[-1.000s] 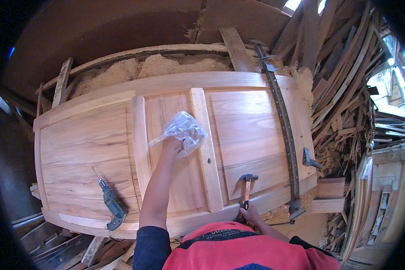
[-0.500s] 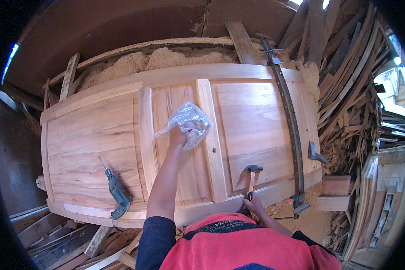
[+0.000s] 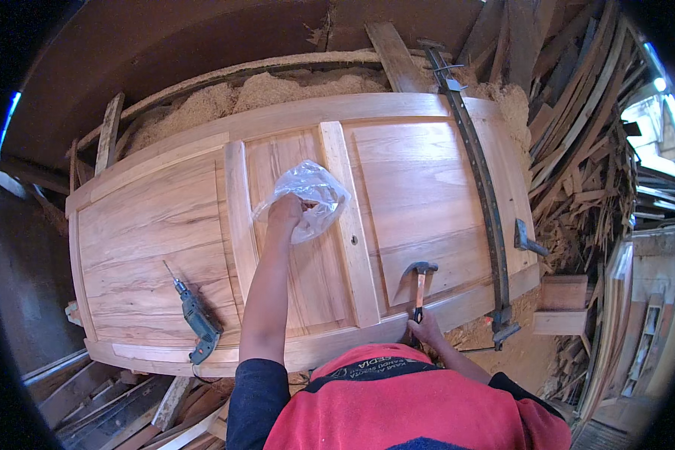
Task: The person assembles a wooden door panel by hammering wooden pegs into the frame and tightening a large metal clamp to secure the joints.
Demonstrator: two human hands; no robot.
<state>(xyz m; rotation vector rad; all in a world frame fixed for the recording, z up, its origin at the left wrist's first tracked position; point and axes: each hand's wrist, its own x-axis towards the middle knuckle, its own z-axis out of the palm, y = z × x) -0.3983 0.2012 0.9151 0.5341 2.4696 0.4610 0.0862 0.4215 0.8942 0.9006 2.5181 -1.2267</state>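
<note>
A large panelled wooden door (image 3: pixel 420 199) lies flat in front of me. My left hand (image 3: pixel 285 212) is at the mouth of a clear plastic bag (image 3: pixel 319 184), which rests on the narrow middle panel. The bag hides most of its fingers, and I cannot make out what is inside. Near the door's close edge, my right hand (image 3: pixel 425 328) is closed round the handle of a hammer (image 3: pixel 421 283), its dark head pointing away from me over the right panel. On the left panel lies a green power drill (image 3: pixel 199 322) with a long bit.
A long metal bar clamp (image 3: pixel 478 187) spans the door's right part. Another metal clamp piece (image 3: pixel 529 238) sticks out at the right end. Sawdust (image 3: pixel 270 94) is heaped behind the door. Wooden blocks (image 3: pixel 561 307) and piled offcuts (image 3: pixel 577 180) stand to the right.
My left hand has drawn back slightly towards the bag's near left side, with more of it showing. The hammer stays in my right hand. The view has shifted slightly.
</note>
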